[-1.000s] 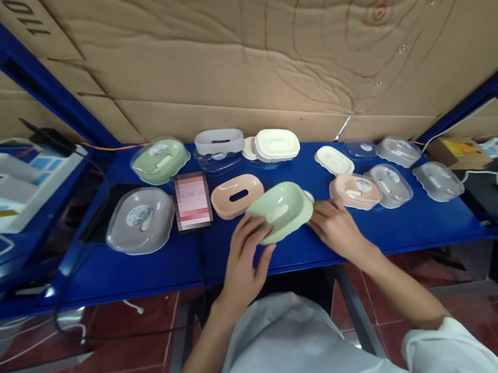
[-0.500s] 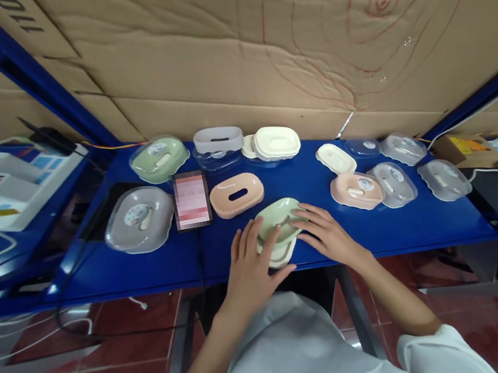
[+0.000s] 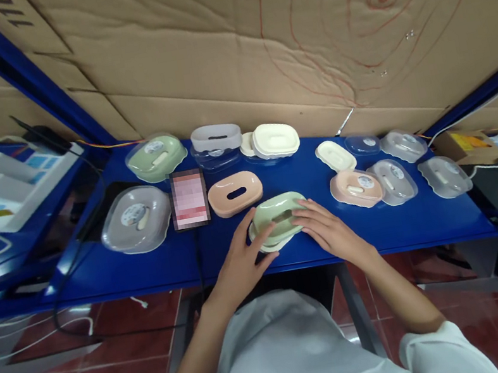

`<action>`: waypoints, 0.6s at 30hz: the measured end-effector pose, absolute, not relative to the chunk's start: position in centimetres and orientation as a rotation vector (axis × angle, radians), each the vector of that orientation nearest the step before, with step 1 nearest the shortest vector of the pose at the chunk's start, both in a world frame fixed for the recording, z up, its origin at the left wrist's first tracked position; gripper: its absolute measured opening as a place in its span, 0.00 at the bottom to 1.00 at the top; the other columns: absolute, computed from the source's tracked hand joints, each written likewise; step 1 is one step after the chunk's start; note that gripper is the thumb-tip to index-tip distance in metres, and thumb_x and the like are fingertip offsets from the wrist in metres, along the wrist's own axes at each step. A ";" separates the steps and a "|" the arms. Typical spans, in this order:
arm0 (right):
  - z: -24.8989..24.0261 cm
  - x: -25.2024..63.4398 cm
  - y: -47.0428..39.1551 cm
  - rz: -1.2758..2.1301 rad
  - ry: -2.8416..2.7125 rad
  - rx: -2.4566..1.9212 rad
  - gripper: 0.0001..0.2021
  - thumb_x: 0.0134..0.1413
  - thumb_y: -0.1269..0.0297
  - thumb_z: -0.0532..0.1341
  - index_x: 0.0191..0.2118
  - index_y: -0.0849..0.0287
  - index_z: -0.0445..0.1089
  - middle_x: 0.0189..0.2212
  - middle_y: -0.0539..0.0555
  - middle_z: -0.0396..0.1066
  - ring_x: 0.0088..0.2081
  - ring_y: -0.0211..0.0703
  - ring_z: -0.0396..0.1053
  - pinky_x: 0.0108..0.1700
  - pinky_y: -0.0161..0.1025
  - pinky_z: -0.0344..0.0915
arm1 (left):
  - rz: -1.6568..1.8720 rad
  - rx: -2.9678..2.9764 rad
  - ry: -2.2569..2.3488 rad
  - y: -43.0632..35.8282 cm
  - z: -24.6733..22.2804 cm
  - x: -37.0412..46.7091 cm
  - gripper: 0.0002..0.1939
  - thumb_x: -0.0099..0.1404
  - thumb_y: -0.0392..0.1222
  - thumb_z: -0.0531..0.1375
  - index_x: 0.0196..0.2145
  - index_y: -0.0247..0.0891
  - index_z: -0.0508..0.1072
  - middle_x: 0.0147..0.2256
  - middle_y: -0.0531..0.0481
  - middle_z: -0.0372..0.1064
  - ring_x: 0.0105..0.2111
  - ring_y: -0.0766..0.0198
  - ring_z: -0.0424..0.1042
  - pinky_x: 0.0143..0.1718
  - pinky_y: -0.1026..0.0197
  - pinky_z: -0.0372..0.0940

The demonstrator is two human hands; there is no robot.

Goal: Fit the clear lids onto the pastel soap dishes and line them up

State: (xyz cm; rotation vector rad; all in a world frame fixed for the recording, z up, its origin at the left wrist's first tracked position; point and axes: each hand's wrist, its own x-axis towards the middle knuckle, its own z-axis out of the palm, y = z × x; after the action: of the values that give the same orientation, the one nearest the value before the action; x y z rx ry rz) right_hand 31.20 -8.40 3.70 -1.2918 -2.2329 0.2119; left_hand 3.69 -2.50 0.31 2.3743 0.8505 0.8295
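Between my hands is a light-green oval plastic piece point(image 3: 284, 205) with a long slot in its middle. It sits over a pale oval base point(image 3: 275, 247), whose edge shows at the front; whether the two are fitted together I cannot tell. My left hand point(image 3: 238, 258) grips the left end of the green piece, its thumb near the front edge and a finger across the slotted face. At the right end, my right hand point(image 3: 331, 228) holds the rim with fingers bent over it. A peach oval piece point(image 3: 248, 182) with a similar slot lies just beyond, apart from my hands.
Left on the blue table point(image 3: 186, 265) stand a grey lidded box point(image 3: 136, 219), a green lidded box point(image 3: 157, 159) and a blurred card point(image 3: 189, 198). Cream pieces point(image 3: 276, 139) lie behind. Several boxes, one peach point(image 3: 355, 187), are at right. Cardboard point(image 3: 205, 46) walls the back.
The green piece has turned flatter over the pale base and covers more of it. My left hand has shifted left to its end, while my right hand stays at the right rim.
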 end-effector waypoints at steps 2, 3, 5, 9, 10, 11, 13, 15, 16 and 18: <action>3.7 31.2 -7.8 0.253 -2.256 -1.262 0.17 0.76 0.69 0.55 0.63 0.55 0.72 0.62 0.58 0.75 0.73 0.49 0.60 0.75 0.61 0.60 | 0.867 2.368 0.894 -2.6 0.1 3.7 0.33 0.72 0.44 0.66 0.70 0.48 0.63 0.75 0.36 0.47 0.74 0.43 0.55 0.69 0.38 0.65; 3.5 31.2 -7.5 0.267 -2.272 -1.254 0.17 0.76 0.70 0.54 0.63 0.54 0.72 0.62 0.58 0.75 0.73 0.48 0.60 0.75 0.60 0.60 | 0.879 2.371 0.903 -2.6 -0.1 3.7 0.32 0.72 0.45 0.67 0.70 0.48 0.64 0.74 0.36 0.49 0.74 0.42 0.56 0.69 0.38 0.65; 3.1 31.3 -7.4 0.259 -2.313 -1.249 0.19 0.76 0.71 0.54 0.64 0.53 0.70 0.62 0.57 0.74 0.73 0.48 0.60 0.75 0.61 0.60 | 0.897 2.389 0.900 -2.5 -0.3 3.6 0.28 0.72 0.45 0.67 0.66 0.46 0.68 0.73 0.36 0.54 0.72 0.43 0.59 0.68 0.37 0.65; 1.8 31.3 -8.4 0.143 -2.403 -1.262 0.21 0.74 0.73 0.54 0.66 0.52 0.69 0.64 0.56 0.73 0.73 0.49 0.60 0.76 0.62 0.58 | 0.903 2.439 0.876 -2.3 -0.4 3.5 0.18 0.74 0.43 0.64 0.60 0.45 0.74 0.71 0.40 0.60 0.71 0.44 0.61 0.68 0.37 0.66; 1.6 31.1 -8.7 0.116 -2.418 -1.276 0.20 0.74 0.72 0.56 0.66 0.52 0.70 0.64 0.56 0.73 0.73 0.50 0.61 0.76 0.62 0.58 | 0.891 2.458 0.860 -2.3 -0.4 3.5 0.18 0.75 0.42 0.63 0.60 0.45 0.74 0.71 0.41 0.60 0.71 0.45 0.61 0.69 0.37 0.66; 1.5 30.9 -9.1 0.094 -2.429 -1.296 0.20 0.74 0.70 0.57 0.66 0.52 0.70 0.64 0.56 0.73 0.72 0.50 0.62 0.75 0.61 0.59 | 0.870 2.476 0.836 -2.3 -0.3 3.5 0.18 0.75 0.43 0.63 0.61 0.45 0.74 0.71 0.42 0.61 0.72 0.45 0.60 0.69 0.37 0.65; 1.7 30.7 -9.6 0.084 -2.449 -1.322 0.19 0.73 0.68 0.60 0.65 0.50 0.71 0.64 0.56 0.73 0.71 0.51 0.64 0.75 0.61 0.59 | 0.821 2.495 0.781 -2.3 -0.1 3.6 0.21 0.74 0.45 0.64 0.62 0.45 0.73 0.71 0.43 0.61 0.73 0.43 0.58 0.70 0.36 0.64; 2.8 31.6 -9.3 0.127 -2.475 -1.317 0.20 0.73 0.66 0.60 0.66 0.50 0.71 0.65 0.55 0.73 0.70 0.50 0.65 0.75 0.60 0.59 | 0.787 2.489 0.767 -2.3 0.1 3.6 0.23 0.73 0.48 0.65 0.63 0.45 0.73 0.71 0.43 0.61 0.73 0.43 0.57 0.70 0.36 0.64; 3.7 32.8 -8.7 0.144 -2.467 -1.340 0.20 0.73 0.66 0.59 0.66 0.51 0.70 0.65 0.56 0.72 0.70 0.50 0.65 0.75 0.59 0.59 | 0.782 2.481 0.780 -2.3 0.2 3.6 0.22 0.73 0.48 0.64 0.63 0.45 0.73 0.71 0.43 0.61 0.73 0.43 0.58 0.70 0.37 0.65; 5.9 36.4 -6.7 0.119 -2.385 -1.530 0.21 0.73 0.69 0.56 0.66 0.54 0.70 0.65 0.57 0.72 0.70 0.48 0.65 0.74 0.54 0.60 | 0.793 2.465 0.810 -2.3 0.3 3.7 0.21 0.74 0.47 0.64 0.62 0.46 0.74 0.71 0.44 0.61 0.72 0.44 0.59 0.69 0.38 0.66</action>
State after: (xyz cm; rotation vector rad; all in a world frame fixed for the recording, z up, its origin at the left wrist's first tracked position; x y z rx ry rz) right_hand 36.40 -6.71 5.93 -1.5298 -2.3852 0.1189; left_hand 3.71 -2.29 0.27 2.4653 0.8104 0.7925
